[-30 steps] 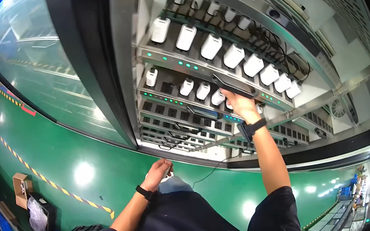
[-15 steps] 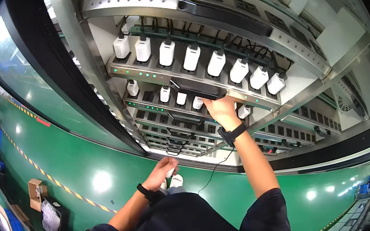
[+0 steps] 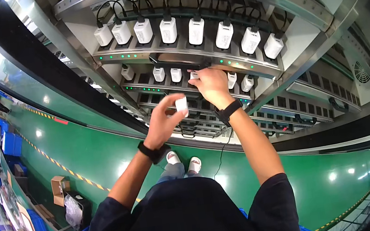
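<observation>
My left hand (image 3: 163,122) is raised before the rack, with a small white charger (image 3: 181,104) pinched between thumb and fingers. My right hand (image 3: 210,84) reaches into the second tier, under the black handle (image 3: 180,60) of the tier above. Its thumb and fingertips close round another white charger (image 3: 194,75), which they partly cover. On that same tier, a white charger (image 3: 176,74) and a second one (image 3: 159,74) stand to the left of this hand. Another charger (image 3: 232,79) stands to its right.
The upper tier (image 3: 139,55) carries a row of white chargers (image 3: 168,30) with black cables plugged in and green lights along its edge. Lower tiers hold black sockets (image 3: 281,101). A metal post (image 3: 307,48) slants down at the right. A cardboard box (image 3: 60,190) lies on the green floor.
My left hand has risen from near my body to the rack, bringing the white charger. My right hand stays at the second tier, its fingers now round a charger. The view has shifted.
</observation>
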A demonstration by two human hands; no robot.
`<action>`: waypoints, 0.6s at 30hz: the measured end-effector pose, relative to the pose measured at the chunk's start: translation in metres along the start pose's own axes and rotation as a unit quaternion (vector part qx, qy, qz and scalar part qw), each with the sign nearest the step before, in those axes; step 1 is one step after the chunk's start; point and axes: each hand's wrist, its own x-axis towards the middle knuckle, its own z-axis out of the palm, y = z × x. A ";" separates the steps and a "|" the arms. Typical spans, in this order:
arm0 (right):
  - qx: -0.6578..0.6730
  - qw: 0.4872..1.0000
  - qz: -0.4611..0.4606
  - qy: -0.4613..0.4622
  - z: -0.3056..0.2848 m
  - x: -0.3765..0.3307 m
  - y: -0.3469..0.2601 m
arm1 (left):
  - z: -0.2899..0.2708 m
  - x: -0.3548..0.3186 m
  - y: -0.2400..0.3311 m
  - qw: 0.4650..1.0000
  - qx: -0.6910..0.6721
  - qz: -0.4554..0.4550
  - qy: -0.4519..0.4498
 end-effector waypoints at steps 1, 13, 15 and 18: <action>0.000 1.000 0.004 -0.002 0.000 0.000 0.003 | 0.003 0.011 0.000 0.998 0.050 0.037 0.022; 0.335 0.913 0.232 0.009 -0.026 0.005 0.002 | 0.025 0.083 -0.003 0.918 0.313 0.192 0.150; 0.374 0.891 0.255 0.026 -0.032 0.003 0.001 | 0.030 0.088 -0.006 0.907 0.337 0.202 0.152; 0.408 0.875 0.258 0.034 -0.035 0.000 0.005 | 0.036 0.093 -0.012 0.882 0.384 0.223 0.156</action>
